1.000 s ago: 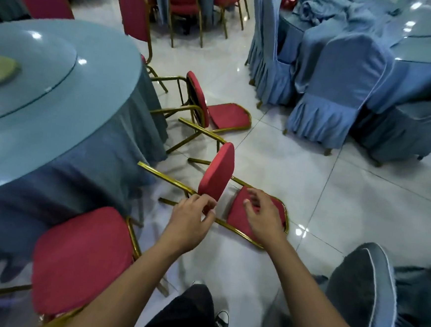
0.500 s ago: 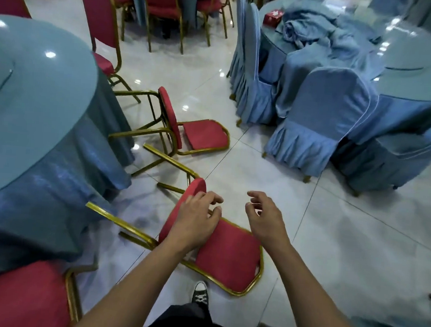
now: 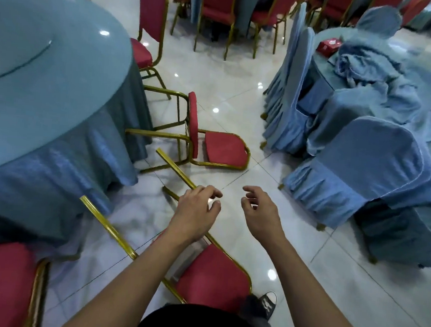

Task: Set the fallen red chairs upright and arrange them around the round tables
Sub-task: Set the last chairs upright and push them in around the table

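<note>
The nearer fallen red chair (image 3: 213, 274) lies on the tiled floor (image 3: 302, 286) just below the left hand (image 3: 195, 213), its gold legs (image 3: 109, 227) pointing toward the round table (image 3: 47, 93); lifted carelessly, I judge those legs could snag the tablecloth (image 3: 62, 159) or knock the 2nd fallen chair (image 3: 211, 142) just beyond. Both the left hand and the right hand (image 3: 259, 213) hang loosely curled and grasp nothing. The left forearm hides the nearer chair's backrest, so a safe grip point cannot be seen.
</note>
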Demonstrator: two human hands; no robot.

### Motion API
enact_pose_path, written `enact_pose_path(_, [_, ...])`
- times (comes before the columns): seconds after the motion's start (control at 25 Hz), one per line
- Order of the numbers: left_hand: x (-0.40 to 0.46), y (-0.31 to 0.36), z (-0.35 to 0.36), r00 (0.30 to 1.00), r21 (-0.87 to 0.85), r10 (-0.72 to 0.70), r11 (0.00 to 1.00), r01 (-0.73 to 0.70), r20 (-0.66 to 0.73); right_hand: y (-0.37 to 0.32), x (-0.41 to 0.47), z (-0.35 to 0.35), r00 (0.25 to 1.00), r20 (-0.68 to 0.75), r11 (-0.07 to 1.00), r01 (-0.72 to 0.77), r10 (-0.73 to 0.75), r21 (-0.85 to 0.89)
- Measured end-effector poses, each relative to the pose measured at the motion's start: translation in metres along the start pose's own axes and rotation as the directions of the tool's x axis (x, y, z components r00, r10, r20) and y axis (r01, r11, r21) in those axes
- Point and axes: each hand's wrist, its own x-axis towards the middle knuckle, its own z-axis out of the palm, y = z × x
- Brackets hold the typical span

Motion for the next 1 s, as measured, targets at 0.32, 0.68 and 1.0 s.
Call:
enact_pose_path(0.32, [0.042,0.017,0.051,0.912,-0.085,-0.318,0.948,0.306,-0.261,0.033,0.113,-0.004,0.918,0.337,0.973,0.23,-0.209,-0.023])
enact_pose_path(0.68, [-0.017,0.086,0.223,0.48,-0.352,-0.777,0.618,0.702,-0.408,0.152,0.157,-0.015,0.542,0.77,0.893,0.444,-0.337,0.078])
enact_pose_path(1.0, [-0.098,0.043,0.415,0.17,-0.578,-0.943,0.31,0.755,-0.285,0.329,0.144,0.045,0.48,0.868,0.929,0.364,-0.129,-0.063])
